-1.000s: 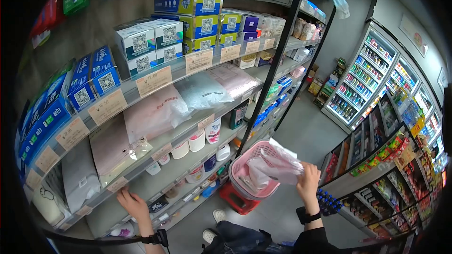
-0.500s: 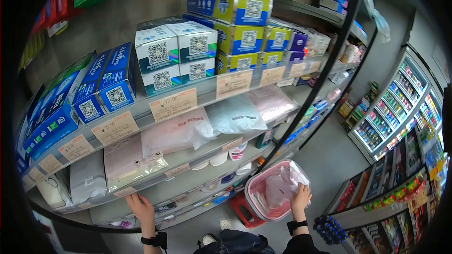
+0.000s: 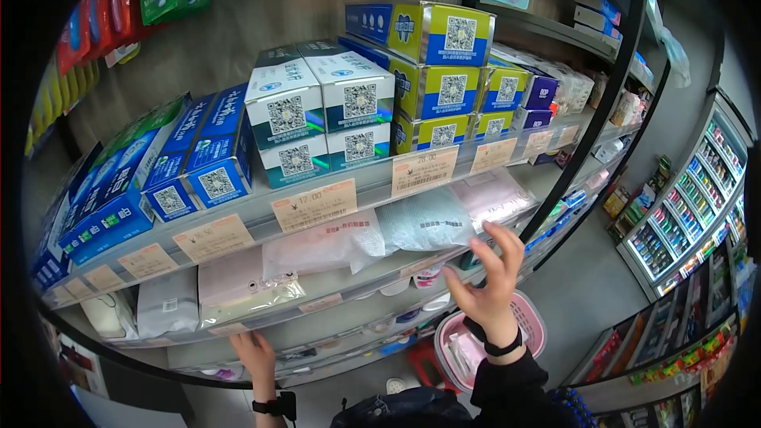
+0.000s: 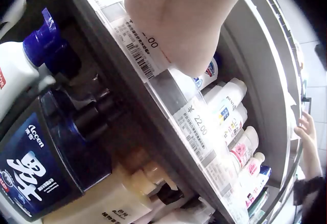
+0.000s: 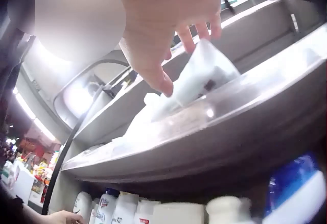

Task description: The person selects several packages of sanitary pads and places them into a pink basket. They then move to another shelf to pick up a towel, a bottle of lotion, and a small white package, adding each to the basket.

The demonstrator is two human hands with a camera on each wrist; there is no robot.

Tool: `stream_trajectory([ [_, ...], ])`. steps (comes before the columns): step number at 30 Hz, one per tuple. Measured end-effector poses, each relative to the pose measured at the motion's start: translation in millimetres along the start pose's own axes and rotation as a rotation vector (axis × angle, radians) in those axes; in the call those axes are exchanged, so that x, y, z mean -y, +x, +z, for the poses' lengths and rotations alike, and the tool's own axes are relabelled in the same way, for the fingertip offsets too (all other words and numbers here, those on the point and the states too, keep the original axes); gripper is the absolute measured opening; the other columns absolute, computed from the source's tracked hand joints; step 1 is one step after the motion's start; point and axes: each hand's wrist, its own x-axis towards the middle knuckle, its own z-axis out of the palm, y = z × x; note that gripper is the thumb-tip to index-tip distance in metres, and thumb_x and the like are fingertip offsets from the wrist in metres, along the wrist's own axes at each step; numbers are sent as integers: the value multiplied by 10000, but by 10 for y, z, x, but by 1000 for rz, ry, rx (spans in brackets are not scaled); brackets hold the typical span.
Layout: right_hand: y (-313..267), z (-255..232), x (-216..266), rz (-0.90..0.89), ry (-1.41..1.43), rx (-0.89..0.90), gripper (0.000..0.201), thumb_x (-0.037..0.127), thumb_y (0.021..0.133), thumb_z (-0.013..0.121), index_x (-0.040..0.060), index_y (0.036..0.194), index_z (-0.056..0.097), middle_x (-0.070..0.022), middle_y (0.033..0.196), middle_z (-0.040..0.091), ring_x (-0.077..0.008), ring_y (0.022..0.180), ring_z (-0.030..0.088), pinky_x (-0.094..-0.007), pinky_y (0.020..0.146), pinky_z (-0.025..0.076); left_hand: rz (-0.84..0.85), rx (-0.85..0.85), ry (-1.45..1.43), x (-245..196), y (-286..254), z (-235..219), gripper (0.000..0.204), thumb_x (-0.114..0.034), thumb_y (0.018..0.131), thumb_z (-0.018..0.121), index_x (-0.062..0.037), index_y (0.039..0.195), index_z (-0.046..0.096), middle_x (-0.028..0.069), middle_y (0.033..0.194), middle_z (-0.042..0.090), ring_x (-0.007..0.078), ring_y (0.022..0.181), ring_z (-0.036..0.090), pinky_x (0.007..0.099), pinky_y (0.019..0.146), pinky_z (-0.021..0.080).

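Note:
My right hand (image 3: 491, 293) is raised at the shelf front, fingers spread and empty. Its fingertips are close to a frosted bag with blue-green contents (image 3: 424, 223); in the right wrist view the hand (image 5: 168, 15) hangs over a pale translucent bag (image 5: 204, 73). Two frosted bags with pink contents, a left one (image 3: 321, 247) and a right one (image 3: 495, 194), flank the blue-green one. My left hand (image 3: 256, 357) rests by the lower shelf's front edge, its fingertips partly hidden there. A pink basket (image 3: 539, 323) holding a pink bag (image 3: 468, 353) stands below my right forearm, partly covered by it.
Toothpaste boxes (image 3: 361, 99) line the shelf above, behind price labels (image 3: 315, 204). A black shelf post (image 3: 590, 123) rises at the right. Bottles (image 4: 240, 122) fill a lower shelf. A red base (image 3: 428, 366) shows beside the basket; drink fridges (image 3: 690, 190) stand beyond.
My right hand has lowered a pink bag into the basket, let go, and risen to the shelf. My left hand stays at the shelf edge. The head view has shifted left, closer to the shelf.

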Motion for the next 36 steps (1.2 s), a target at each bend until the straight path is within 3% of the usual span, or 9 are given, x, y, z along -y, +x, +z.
stream_trajectory([
  [6,536,297,377,-430,-195,246,543,86,756,654,314,1246,605,-65,1298,530,-283,1191,482,-425,993,370,-37,47,-7,-14,13,-28,366,-15,843,538,45,1205,536,290,1179,511,488,1107,473,505,963,398],
  [11,609,491,330,-426,-55,358,470,84,697,608,163,1159,645,-55,1183,594,-246,1058,561,-376,876,438,-18,10,-13,4,1,-1,361,-19,834,529,34,1191,545,281,1169,518,478,1096,481,505,952,403],
  [16,558,231,202,-408,-10,-28,303,106,676,629,107,970,701,-57,910,669,-258,816,632,-342,687,486,-27,29,-17,-11,9,-16,361,-17,824,526,33,1181,549,283,1155,523,481,1089,481,507,943,406],
  [20,337,-393,161,-283,-25,-244,113,142,769,657,78,860,638,-111,879,672,-294,817,646,-388,661,504,-5,19,-30,11,1,0,367,-8,818,529,34,1182,546,282,1140,527,481,1071,488,507,930,412],
  [24,22,-1213,-144,-372,-133,-370,264,208,825,661,54,1011,553,-151,885,627,-292,799,615,-407,710,501,-17,21,-36,33,-36,37,371,5,817,531,35,1186,541,281,1135,529,476,1058,493,505,919,415],
  [28,-168,-1714,-47,-245,-237,-250,314,70,733,712,18,1009,571,-143,882,623,-262,765,593,-358,674,470,-39,56,-14,81,-52,47,374,-8,828,553,40,1199,533,284,1128,532,478,1048,496,506,909,420],
  [30,-226,-1814,36,27,-261,24,297,-21,631,706,4,914,617,-129,806,622,-227,719,580,-313,629,447,-63,101,-36,110,-55,58,373,-17,834,559,40,1202,533,287,1125,534,479,1046,498,508,908,420],
  [31,-375,-1749,-6,138,-270,-31,252,-18,621,677,-13,870,637,-126,765,608,-215,705,567,-302,637,432,-23,59,-5,137,-56,80,371,-21,837,562,40,1203,534,287,1123,537,481,1041,500,507,906,421],
  [36,-917,-1833,-323,436,-562,89,195,-133,719,588,14,827,656,-115,794,649,-266,718,586,-321,668,453,-37,94,12,231,-114,111,487,46,828,525,12,1313,497,285,1275,487,475,1185,462,489,992,384],
])
